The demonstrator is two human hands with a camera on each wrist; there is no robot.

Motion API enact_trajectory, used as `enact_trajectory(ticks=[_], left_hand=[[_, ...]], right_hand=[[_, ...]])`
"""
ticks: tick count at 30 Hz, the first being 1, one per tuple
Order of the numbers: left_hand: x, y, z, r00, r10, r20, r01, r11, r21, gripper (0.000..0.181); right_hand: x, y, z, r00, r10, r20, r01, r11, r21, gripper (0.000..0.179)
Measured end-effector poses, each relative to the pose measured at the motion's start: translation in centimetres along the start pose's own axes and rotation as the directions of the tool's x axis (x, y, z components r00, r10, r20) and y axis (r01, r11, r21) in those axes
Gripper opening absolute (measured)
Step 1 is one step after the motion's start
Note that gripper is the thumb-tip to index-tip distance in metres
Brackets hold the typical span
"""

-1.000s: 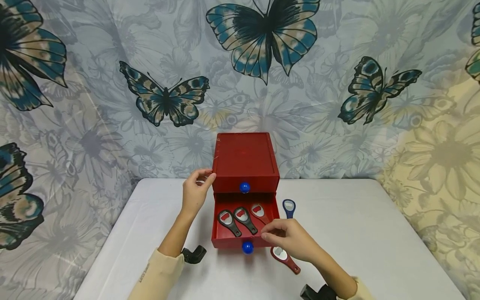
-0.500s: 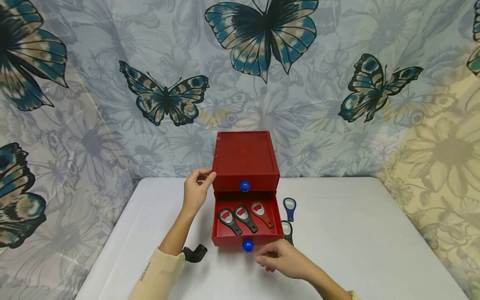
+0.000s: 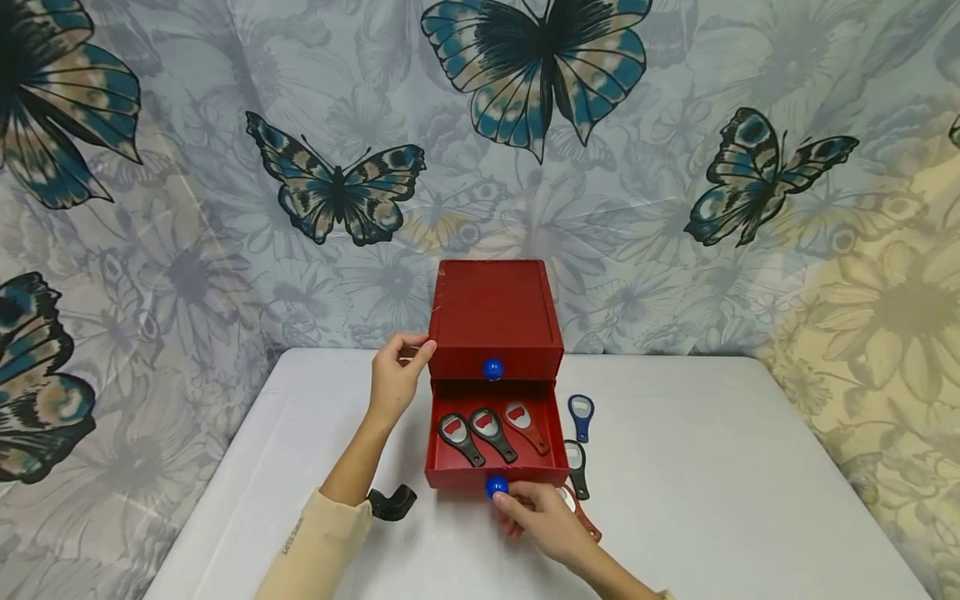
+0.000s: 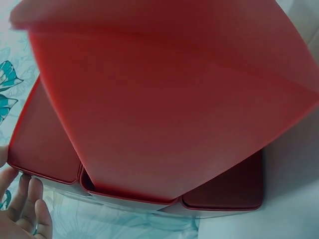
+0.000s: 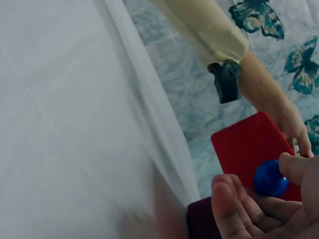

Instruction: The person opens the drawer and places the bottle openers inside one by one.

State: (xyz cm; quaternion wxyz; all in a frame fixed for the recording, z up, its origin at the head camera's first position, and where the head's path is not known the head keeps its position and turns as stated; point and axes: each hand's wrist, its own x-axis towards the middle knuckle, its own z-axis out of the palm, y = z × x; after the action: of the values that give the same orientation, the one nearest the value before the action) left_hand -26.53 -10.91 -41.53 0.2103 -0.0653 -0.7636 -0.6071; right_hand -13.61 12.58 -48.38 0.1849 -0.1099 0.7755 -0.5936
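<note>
Right hand (image 3: 546,521) pinches blue drawer knob (image 3: 496,486); left hand (image 3: 397,379) loosely touches red cabinet (image 3: 495,304).
Red bottle opener (image 3: 588,524) partly hidden beside knob-holding fingers.

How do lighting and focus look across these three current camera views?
Head view: bright and mostly sharp, the backdrop tinted yellow at right. Left wrist view: the red box looms large, its nearest edges soft. Right wrist view: dimmer, with a small highlight on the blue knob and an unidentifiable reddish smear near the bottom.
</note>
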Motion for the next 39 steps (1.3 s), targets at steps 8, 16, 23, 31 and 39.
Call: enact_trajectory(ticks=[8, 16, 23, 31, 39], left_hand=[[-0.6, 1.6, -0.1, 1.000, -0.014, 0.010, 0.014, 1.000, 0.010, 0.023], [-0.5, 1.8, 0.0, 0.999, -0.045, 0.013, 0.045, 0.999, 0.029, 0.023], [-0.1, -0.3, 0.2, 1.000, -0.026, 0.001, 0.026, 1.000, 0.013, 0.025], [-0.2, -0.2, 0.2, 1.000, -0.011, 0.001, 0.011, 1.000, -0.003, 0.024], [-0.1, -0.1, 0.1, 1.000, 0.001, 0.005, -0.001, 1.000, -0.005, 0.025]], right_hand=[[0.5, 0.0, 0.8, 0.998, -0.021, -0.061, 0.023, 1.000, 0.021, 0.036], [2.0, -1.1, 1.1, 0.983, -0.043, -0.177, 0.046, 0.999, 0.012, 0.035], [4.2, -1.4, 0.1, 0.963, -0.069, -0.262, 0.073, 0.997, 0.007, 0.029], [6.6, -1.5, -1.0, 0.956, -0.050, -0.288, 0.051, 0.999, -0.006, 0.030], [9.0, -1.9, -1.6, 0.947, -0.049, -0.316, 0.046, 0.999, -0.015, 0.029]])
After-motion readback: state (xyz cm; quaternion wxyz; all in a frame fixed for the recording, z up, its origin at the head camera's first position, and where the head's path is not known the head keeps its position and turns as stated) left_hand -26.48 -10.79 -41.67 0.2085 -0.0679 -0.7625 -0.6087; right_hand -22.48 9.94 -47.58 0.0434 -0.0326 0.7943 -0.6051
